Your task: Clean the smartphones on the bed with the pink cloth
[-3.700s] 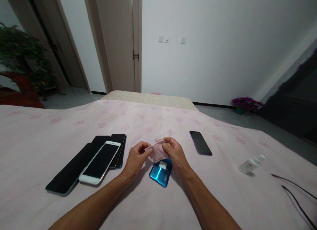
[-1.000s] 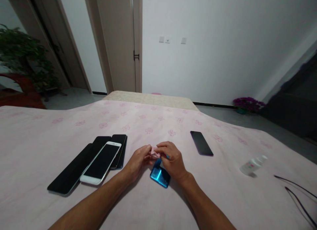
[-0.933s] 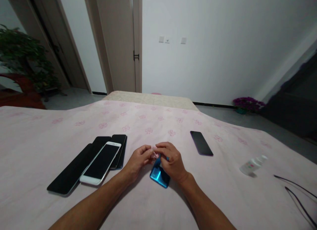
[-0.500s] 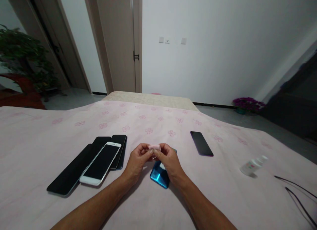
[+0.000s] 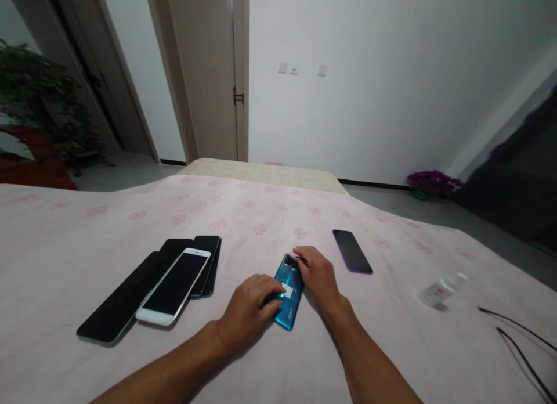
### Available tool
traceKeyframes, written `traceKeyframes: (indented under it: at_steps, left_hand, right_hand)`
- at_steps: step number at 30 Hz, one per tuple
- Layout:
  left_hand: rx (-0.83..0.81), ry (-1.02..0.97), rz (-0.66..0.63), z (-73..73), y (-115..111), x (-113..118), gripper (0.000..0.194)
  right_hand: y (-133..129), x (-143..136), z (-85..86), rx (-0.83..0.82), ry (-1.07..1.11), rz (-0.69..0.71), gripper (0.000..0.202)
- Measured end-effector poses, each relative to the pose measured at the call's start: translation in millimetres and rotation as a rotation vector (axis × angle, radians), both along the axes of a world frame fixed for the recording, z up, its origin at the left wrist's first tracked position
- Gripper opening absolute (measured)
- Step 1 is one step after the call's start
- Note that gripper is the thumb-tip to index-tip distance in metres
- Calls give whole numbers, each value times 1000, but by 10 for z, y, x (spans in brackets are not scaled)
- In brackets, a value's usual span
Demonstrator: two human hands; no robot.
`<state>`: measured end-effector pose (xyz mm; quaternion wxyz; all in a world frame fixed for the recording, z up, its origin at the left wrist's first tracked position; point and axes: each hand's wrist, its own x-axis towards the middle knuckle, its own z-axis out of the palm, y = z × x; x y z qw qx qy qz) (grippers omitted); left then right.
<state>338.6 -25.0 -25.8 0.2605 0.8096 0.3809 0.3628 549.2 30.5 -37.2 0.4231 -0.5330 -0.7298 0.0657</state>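
A blue phone point(image 5: 287, 312) lies back side up on the pink flowered cloth point(image 5: 243, 363), with a white label on its back and its camera block at the far end. My left hand point(image 5: 250, 304) rests at the phone's left side, its thumb and fingers gripping the edge and reaching the label. At the far right corner, by the camera block, is my right hand point(image 5: 317, 271); its fingers are pinched together. Whatever lies between those fingertips is too small to make out.
Several dark phones and a white-framed phone point(image 5: 174, 288) overlap on the left. A black phone point(image 5: 352, 252) lies right of centre. Farther right are a white bottle point(image 5: 442, 290) on its side and black cables point(image 5: 524, 360).
My hands have parted from the small pale pink piece they pinched together. The left has come down onto the blue phone, the right to its camera end. The pink piece no longer shows clearly.
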Motion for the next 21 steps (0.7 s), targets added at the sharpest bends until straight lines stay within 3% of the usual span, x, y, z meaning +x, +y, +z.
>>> traceKeyframes:
  at_steps: [8,11,17,21]
  left_hand:
    - [146,143,-109,-144,-5,-15,31]
    - [177,229,-141,-125,-4,-30,35]
    - [224,396,-178,-29,-28,-35,39]
    - [244,413,-175,-20,-50,-26,39]
  right_hand:
    - [-94,-49,82,-24,-232,140,17]
    - [-110,-48,96,-8,-224,155,17]
    - [-53,-55,3,3,-258,37,22]
    - [-85,-84,44,11,-267,87,20]
